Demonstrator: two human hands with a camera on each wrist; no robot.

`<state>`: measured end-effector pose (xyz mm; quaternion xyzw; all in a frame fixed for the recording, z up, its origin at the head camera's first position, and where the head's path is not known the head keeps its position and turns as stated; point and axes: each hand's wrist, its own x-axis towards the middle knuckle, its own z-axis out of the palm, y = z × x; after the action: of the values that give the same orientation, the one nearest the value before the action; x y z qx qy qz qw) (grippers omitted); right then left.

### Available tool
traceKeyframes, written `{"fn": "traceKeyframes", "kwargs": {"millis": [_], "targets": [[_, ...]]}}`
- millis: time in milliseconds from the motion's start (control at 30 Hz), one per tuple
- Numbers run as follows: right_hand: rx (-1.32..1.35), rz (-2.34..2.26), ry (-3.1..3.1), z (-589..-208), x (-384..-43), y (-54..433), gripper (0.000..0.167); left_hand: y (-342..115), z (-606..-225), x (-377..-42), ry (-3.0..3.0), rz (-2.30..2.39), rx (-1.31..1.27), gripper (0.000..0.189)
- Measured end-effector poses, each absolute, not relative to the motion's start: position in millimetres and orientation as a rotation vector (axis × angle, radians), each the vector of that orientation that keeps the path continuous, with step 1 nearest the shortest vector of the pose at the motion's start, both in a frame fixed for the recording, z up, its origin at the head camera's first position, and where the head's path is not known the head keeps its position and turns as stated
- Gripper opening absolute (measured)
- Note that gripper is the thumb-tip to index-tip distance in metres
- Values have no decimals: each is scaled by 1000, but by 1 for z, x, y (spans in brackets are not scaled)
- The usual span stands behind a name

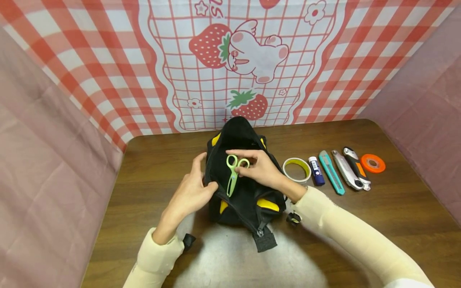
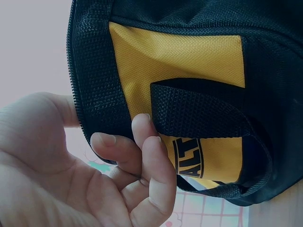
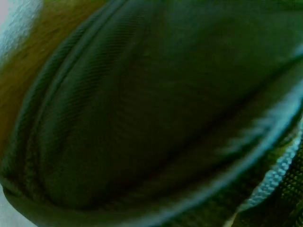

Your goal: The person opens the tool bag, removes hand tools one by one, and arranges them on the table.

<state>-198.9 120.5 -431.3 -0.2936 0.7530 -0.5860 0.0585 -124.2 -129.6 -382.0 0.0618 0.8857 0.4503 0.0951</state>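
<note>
A black tool bag with yellow patches (image 1: 237, 134) stands unzipped on the table, its mouth facing up. My right hand (image 1: 264, 171) pinches the handle loops of light green scissors (image 1: 232, 183) over the opening, blades angled downward. At the bag's left side, my left hand (image 1: 192, 192) holds the rim, with the thumb on one side and curled fingers on the other. The left wrist view shows those fingers (image 2: 158, 175) beside a webbing handle (image 2: 199, 109) and yellow panel. Dark bag fabric (image 3: 142, 109) fills the blurred right wrist view; the scissors do not show there.
Right of the bag lie a tape roll (image 1: 305, 176), a glue stick (image 1: 317, 172), a teal box cutter (image 1: 332, 173), a silver utility knife (image 1: 346, 170), an orange-and-black folding tool (image 1: 356, 166) and an orange disc (image 1: 373, 163). A checked cloth (image 1: 126, 72) hangs behind the table (image 1: 144, 176).
</note>
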Motion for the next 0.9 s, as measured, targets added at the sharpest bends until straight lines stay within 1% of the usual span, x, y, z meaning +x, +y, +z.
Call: {"fn": "traceKeyframes", "kwargs": {"millis": [200, 400, 667, 900], "targets": [[-780, -1826, 2275, -423, -197, 123, 50, -129, -381, -125, 2616, 1333, 177, 90], [-759, -1854, 2329, -410, -194, 124, 48, -129, -381, -125, 2612, 1334, 165, 90], [-720, -1981, 2268, -389, -189, 124, 50, -129, -380, -125, 2601, 1338, 159, 91], [-679, -2088, 2231, -379, -188, 130, 49, -129, -380, -126, 2597, 1338, 156, 91]]}}
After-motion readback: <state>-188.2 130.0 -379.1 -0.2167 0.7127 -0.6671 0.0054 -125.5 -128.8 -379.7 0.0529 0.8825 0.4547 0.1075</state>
